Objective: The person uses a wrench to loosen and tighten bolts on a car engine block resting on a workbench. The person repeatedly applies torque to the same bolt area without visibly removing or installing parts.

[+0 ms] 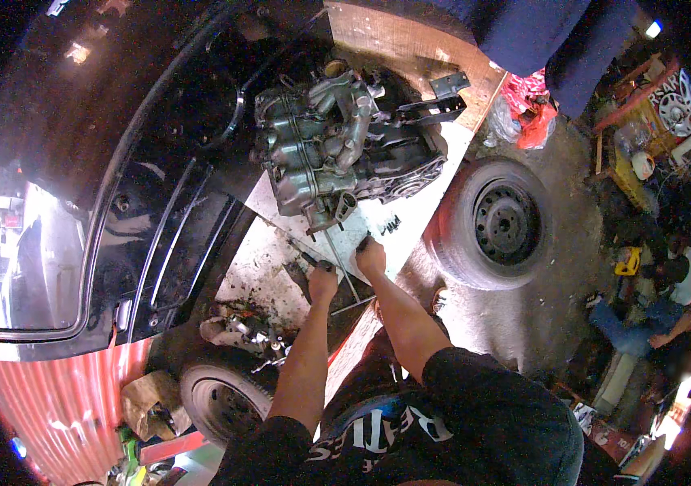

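Two bare hands are held over one white-surfaced worktop [416,209], between its left and right edges and toward its near end. One slim tool with a black handle [306,257] is gripped by the closed fingers of the left hand [323,283], its shaft pointed toward the left edge. The fingers of the right hand [370,258] are curled at a small dark object; whether it is gripped or only touched cannot be told. One large grey metal engine [345,146] with rounded pipes is borne by the worktop beyond both hands, toward the far end. Just beside the right hand, toward the right edge, a small cluster of dark, bolt-like pieces [391,224] is laid, too small to be counted surely. Between the hands, one thin T-shaped metal rod [342,267] is laid, its crossbar turned toward the near end. Two wheels with dark steel rims are seen: one [506,220] past the right edge, one [217,400] beyond the near left corner.
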A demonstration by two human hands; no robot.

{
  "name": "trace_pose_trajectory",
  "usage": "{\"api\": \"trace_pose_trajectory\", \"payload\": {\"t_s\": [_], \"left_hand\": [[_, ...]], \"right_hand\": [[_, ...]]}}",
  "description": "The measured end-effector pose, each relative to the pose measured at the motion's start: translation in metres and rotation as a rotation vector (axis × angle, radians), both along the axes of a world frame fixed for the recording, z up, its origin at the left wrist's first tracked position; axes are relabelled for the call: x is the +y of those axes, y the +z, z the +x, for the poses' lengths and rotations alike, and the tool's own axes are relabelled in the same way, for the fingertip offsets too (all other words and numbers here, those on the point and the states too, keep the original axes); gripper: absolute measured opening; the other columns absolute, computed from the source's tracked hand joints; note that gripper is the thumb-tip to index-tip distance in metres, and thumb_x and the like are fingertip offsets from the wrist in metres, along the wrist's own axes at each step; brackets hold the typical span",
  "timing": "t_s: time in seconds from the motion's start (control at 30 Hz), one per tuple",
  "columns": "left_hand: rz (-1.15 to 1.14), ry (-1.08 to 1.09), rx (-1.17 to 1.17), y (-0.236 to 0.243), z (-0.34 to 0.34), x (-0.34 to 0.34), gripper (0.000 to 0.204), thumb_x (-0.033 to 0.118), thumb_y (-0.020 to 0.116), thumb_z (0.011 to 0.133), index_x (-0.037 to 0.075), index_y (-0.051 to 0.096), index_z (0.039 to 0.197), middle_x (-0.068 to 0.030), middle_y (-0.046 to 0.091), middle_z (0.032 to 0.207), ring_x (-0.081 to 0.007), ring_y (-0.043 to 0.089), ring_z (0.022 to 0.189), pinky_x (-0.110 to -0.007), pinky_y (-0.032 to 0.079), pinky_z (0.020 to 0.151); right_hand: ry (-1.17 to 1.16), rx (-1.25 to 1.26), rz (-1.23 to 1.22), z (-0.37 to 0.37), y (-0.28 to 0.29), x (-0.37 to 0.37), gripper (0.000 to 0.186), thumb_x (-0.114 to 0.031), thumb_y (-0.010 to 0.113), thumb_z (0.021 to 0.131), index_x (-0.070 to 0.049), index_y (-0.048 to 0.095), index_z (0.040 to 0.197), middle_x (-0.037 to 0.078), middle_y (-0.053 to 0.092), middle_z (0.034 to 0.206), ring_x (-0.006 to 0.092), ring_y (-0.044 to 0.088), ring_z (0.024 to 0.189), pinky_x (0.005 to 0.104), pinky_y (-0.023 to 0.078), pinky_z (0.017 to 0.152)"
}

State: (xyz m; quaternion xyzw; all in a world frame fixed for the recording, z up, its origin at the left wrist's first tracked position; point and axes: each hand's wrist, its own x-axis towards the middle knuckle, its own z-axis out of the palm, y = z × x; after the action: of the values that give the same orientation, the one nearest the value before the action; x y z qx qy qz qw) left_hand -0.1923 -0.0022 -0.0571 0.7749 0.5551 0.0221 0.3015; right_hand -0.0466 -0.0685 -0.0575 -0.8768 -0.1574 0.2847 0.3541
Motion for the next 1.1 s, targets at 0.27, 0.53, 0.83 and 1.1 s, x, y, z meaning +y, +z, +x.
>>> {"api": "trace_pose_trajectory", "payload": {"t_s": [0.27, 0.53, 0.83, 1.1], "left_hand": [[0.048, -0.113, 0.141, -0.010, 0.004, 0.001, 0.032, 0.030, 0.062, 0.082, 0.007, 0.064, 0.105, -0.0230, 0.066, 0.102, -0.0412, 0.064, 0.095, -0.051, 0.051, 0.082], [0.001, -0.041, 0.248, -0.004, 0.017, -0.001, 0.029, 0.021, 0.054, 0.082, 0.006, 0.061, 0.105, -0.0239, 0.066, 0.099, -0.0405, 0.064, 0.095, -0.051, 0.052, 0.081], [0.051, 0.076, 0.205, 0.014, -0.005, 0.002, 0.028, 0.017, 0.051, 0.082, 0.003, 0.061, 0.104, -0.0251, 0.066, 0.094, -0.0428, 0.064, 0.089, -0.051, 0.053, 0.077], [0.060, 0.252, 0.185, 0.011, -0.046, -0.007, 0.028, 0.019, 0.055, 0.081, 0.001, 0.063, 0.101, -0.0255, 0.066, 0.093, -0.0430, 0.064, 0.088, -0.051, 0.052, 0.077]], "right_hand": [[0.044, -0.115, 0.083, 0.002, 0.000, -0.004, 0.027, -0.012, 0.060, 0.077, -0.001, 0.057, 0.102, 0.025, 0.065, 0.092, 0.0436, 0.062, 0.088, 0.0510, 0.050, 0.077], [0.472, -0.266, 0.023, -0.016, 0.022, -0.043, 0.031, -0.027, 0.061, 0.081, -0.002, 0.059, 0.099, 0.021, 0.064, 0.091, 0.0403, 0.062, 0.086, 0.0489, 0.050, 0.074], [0.637, -0.468, -0.333, -0.099, 0.004, -0.071, 0.034, -0.022, 0.057, 0.081, -0.002, 0.059, 0.107, 0.016, 0.060, 0.108, 0.0346, 0.052, 0.108, 0.0456, 0.042, 0.091], [0.653, -0.561, -0.248, -0.114, -0.015, -0.096, 0.035, -0.020, 0.055, 0.082, 0.000, 0.055, 0.111, 0.017, 0.062, 0.099, 0.0336, 0.059, 0.098, 0.0462, 0.045, 0.084]]}}
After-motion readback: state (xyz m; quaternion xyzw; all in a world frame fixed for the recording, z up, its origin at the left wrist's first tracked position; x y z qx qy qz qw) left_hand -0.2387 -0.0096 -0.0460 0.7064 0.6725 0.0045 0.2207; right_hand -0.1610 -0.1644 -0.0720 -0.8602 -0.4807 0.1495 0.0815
